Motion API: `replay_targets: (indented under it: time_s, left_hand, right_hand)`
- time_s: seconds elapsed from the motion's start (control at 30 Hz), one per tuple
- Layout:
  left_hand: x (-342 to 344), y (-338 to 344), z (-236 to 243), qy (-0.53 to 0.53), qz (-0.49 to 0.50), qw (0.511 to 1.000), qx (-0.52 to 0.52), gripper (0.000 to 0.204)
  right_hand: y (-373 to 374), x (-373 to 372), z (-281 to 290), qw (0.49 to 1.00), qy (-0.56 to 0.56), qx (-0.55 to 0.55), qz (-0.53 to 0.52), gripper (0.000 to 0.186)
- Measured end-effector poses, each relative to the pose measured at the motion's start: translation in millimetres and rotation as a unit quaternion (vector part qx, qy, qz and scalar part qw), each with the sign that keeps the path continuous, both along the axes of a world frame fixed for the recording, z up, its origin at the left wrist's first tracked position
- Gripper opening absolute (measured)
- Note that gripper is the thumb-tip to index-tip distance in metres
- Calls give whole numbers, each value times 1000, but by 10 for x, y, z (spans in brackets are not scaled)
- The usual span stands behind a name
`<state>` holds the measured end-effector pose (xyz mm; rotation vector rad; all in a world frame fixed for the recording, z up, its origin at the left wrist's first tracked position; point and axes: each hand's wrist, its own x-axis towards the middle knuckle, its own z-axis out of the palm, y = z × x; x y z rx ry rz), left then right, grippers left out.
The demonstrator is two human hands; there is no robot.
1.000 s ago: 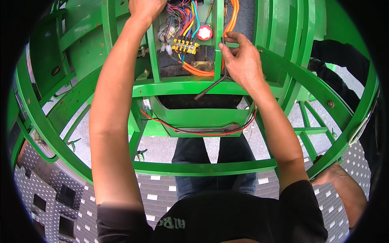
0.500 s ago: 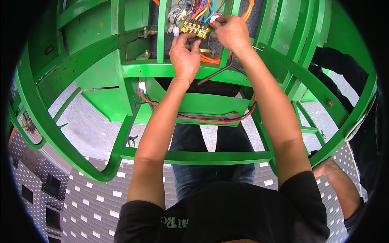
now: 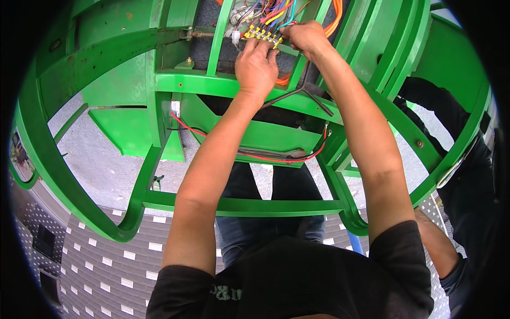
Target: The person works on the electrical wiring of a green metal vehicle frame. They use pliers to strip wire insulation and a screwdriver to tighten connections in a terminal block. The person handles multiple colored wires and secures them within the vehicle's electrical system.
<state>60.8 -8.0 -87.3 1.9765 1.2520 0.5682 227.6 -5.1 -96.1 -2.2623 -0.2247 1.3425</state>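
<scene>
left hand (image 3: 256, 68) at yellow terminal block (image 3: 262, 34), right hand (image 3: 306, 38) curled beside it

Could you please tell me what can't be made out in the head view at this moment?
All in the head view:
Anything between the fingertips of the right hand: hidden by its own fingers.
Part of the terminal block's near edge: covered by the fingers of the left hand.
Where the coloured wires lead: cut off by the upper edge.
The other person's hand: apparently behind the right arm and green frame.
</scene>
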Motion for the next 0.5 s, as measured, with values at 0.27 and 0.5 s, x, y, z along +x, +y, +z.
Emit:
replay_targets:
  time_s: [0.27,0.5]
  left_hand:
    - [-11,4,-38,-11,-16,1000,-6,11]
    - [-52,-5,-82,-23,-24,999,26,13]
  right_hand:
    - [-3,-34,17,998,25,15,-46,22]
    - [-38,-48,73,992,71,40,-93,21]
